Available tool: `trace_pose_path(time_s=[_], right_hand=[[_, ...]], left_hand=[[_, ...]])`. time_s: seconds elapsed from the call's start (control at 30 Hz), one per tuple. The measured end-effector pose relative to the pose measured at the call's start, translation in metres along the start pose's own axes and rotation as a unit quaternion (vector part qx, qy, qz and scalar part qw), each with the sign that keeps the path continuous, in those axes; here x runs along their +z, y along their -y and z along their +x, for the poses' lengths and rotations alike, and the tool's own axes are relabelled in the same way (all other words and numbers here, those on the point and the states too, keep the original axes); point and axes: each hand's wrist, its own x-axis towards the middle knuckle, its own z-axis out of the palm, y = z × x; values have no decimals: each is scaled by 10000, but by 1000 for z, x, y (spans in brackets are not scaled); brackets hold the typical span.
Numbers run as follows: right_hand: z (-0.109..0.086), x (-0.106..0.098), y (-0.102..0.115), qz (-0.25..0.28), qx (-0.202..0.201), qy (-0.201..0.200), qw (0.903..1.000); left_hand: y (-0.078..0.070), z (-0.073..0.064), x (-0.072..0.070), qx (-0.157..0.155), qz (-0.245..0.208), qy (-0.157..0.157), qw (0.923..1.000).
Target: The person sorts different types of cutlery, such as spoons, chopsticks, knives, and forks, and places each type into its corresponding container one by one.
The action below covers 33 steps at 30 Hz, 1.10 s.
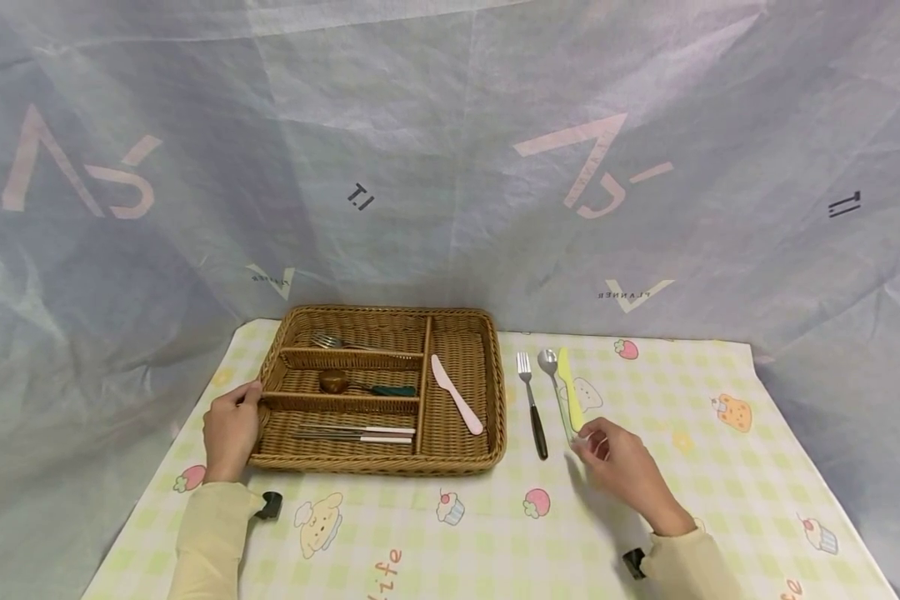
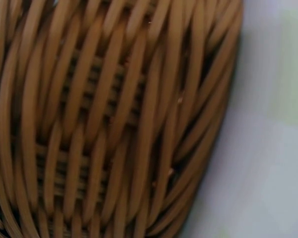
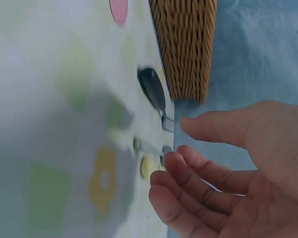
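Note:
My left hand (image 1: 231, 429) grips the left rim of a brown wicker cutlery basket (image 1: 360, 465); its woven side (image 2: 104, 109) fills most of the left wrist view, where the hand is hidden. My right hand (image 1: 618, 462) hovers by the lower ends of a yellow-green knife (image 1: 572, 396) and a spoon (image 1: 547, 361) with a pale handle. In the right wrist view, thumb and fingers (image 3: 213, 126) are apart with nothing between them. Left of the spoon lies a fork (image 1: 536, 425) with a black handle.
Inside the basket, a fork (image 1: 330, 341), a brown spoon (image 1: 334, 382) with a green handle and chopsticks (image 1: 352, 432) lie in the left compartments. A pink knife (image 1: 457, 396) lies in the right one. Grey-blue cloth (image 1: 450, 167) hangs behind the patterned tablecloth (image 1: 487, 533).

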Motion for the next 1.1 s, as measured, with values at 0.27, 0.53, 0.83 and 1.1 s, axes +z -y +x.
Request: trace_pose_path(time_s=[0.27, 0.53, 0.83, 1.1], right_hand=[[41, -16, -12, -636, 118, 182, 9977], [66, -7, -20, -722, 399, 540, 9951], [70, 0, -17, -885, 492, 518, 9935], [67, 1, -18, -973, 645, 491, 9920]], left_hand=[[3, 1, 1, 7, -50, -12, 10000], [3, 1, 1, 19, -63, 9, 10000], [2, 0, 1, 64, -58, -61, 9999], [2, 0, 1, 41, -57, -59, 10000]])
